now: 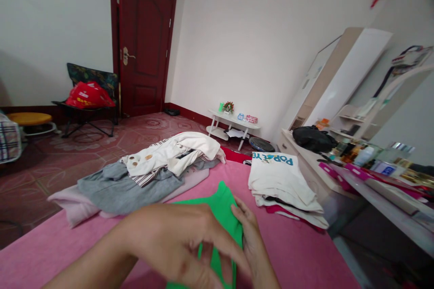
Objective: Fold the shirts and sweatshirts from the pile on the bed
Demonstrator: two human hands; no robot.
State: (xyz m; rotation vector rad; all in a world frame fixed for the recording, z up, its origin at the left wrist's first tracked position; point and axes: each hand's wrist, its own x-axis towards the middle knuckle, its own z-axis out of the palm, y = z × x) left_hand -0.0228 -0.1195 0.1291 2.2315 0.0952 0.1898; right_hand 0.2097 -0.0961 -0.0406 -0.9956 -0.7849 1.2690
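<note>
And here's the green cloth (222,205) at the near middle of the pink cover (233,174), right hand (250,230) pinching its right edge, left hand (172,235) curled over, grip unclear: best keep that edge straight!

green cloth (224,207) is held by the right hand (249,223) and overlapped by the left hand (183,239), whose grip is unclear; folded clothes (285,183) are seen nearby on pink bedding (288,248).

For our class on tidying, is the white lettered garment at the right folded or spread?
Folded: the white garment lies in a compact shape with layered edges.
</note>
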